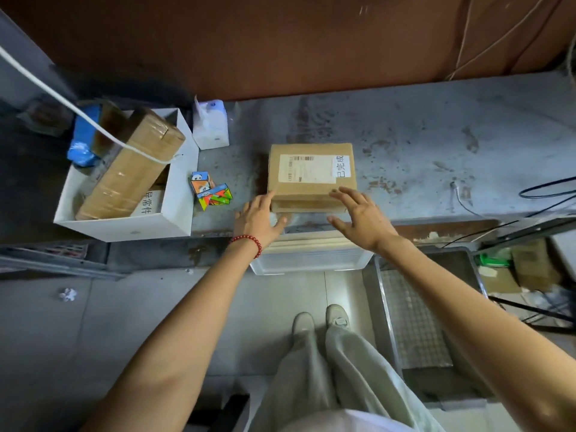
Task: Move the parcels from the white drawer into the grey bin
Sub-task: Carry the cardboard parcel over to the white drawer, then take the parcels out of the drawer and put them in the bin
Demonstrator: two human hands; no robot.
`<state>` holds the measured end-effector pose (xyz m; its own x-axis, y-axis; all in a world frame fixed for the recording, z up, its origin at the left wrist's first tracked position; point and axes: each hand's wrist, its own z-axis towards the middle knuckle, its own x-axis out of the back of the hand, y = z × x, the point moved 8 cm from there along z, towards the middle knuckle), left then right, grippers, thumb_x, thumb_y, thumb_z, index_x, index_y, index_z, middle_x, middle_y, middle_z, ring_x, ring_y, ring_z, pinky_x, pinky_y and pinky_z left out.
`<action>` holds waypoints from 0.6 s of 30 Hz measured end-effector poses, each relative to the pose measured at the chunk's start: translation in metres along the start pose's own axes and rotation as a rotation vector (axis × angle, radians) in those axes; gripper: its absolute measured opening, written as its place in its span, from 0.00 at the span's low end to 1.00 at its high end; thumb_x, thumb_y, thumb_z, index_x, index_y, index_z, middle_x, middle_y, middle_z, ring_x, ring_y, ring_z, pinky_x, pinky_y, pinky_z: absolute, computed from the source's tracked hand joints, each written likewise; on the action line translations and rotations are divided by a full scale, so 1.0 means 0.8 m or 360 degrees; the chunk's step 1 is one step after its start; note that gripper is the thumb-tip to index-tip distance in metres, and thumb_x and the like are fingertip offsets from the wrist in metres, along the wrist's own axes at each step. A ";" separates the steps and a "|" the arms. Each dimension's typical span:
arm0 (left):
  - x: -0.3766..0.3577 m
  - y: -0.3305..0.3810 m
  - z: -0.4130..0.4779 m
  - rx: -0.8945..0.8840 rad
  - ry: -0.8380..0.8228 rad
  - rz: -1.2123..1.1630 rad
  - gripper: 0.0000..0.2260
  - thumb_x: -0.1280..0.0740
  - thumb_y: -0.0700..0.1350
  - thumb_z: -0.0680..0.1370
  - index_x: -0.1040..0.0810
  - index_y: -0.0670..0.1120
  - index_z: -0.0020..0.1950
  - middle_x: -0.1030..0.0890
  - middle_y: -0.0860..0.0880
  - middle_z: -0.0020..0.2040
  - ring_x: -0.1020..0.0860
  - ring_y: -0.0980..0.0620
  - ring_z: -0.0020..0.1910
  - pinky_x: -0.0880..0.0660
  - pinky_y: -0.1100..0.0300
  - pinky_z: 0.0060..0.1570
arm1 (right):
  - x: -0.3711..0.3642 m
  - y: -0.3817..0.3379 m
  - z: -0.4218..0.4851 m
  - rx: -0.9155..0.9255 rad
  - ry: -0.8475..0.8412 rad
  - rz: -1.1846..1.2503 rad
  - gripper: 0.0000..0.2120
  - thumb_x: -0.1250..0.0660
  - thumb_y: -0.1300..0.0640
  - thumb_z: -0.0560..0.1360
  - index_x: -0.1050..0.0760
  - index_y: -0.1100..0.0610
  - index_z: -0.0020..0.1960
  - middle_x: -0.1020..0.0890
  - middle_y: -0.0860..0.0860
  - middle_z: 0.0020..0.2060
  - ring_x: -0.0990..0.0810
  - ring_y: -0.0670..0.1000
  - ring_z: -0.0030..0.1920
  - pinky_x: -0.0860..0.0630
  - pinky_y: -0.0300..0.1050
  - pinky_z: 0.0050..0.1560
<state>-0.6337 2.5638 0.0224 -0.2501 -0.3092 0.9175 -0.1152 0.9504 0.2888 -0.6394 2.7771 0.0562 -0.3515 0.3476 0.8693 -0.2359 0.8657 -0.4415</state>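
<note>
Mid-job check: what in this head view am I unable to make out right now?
- White drawer interior, head view: tucked under the table edge; remaining parcels unknown.
- Parcel label print, head view: too small, blurred.
- Grey bin, head view: right forearm crosses it, hiding part.
- Left hand and right hand, head view: whether either touches the parcel is unclear.

I read 已完成 on the white sticker of the cardboard parcel, 常件 on a label inside the white box, and the shipping label's print is too small.
</note>
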 end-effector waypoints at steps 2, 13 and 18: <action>0.000 0.002 -0.013 0.0004 0.0110 -0.0046 0.28 0.37 0.57 0.77 0.40 0.51 0.74 0.32 0.48 0.71 0.32 0.43 0.66 0.32 0.46 0.62 | -0.001 -0.009 -0.011 0.0018 0.0016 -0.0008 0.26 0.40 0.45 0.79 0.36 0.54 0.73 0.32 0.52 0.71 0.35 0.56 0.70 0.35 0.51 0.69; -0.062 0.010 -0.101 0.0116 -0.0248 0.0087 0.19 0.39 0.55 0.78 0.32 0.54 0.69 0.27 0.51 0.68 0.32 0.46 0.66 0.34 0.51 0.60 | -0.050 0.028 -0.070 -0.0100 -0.0318 -0.0012 0.25 0.41 0.39 0.78 0.33 0.49 0.71 0.29 0.52 0.69 0.32 0.56 0.69 0.31 0.52 0.65; -0.100 0.001 -0.143 0.0283 -0.0297 0.0028 0.20 0.40 0.54 0.79 0.32 0.53 0.70 0.25 0.50 0.66 0.30 0.46 0.65 0.31 0.52 0.59 | -0.090 0.042 -0.086 -0.0012 -0.0492 0.0018 0.25 0.41 0.38 0.78 0.31 0.50 0.70 0.27 0.52 0.68 0.29 0.56 0.67 0.29 0.52 0.65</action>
<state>-0.5037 2.5932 -0.0191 -0.4247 -0.3092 0.8509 -0.2723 0.9400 0.2057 -0.5598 2.8059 -0.0061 -0.6135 0.2321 0.7548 -0.2238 0.8656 -0.4480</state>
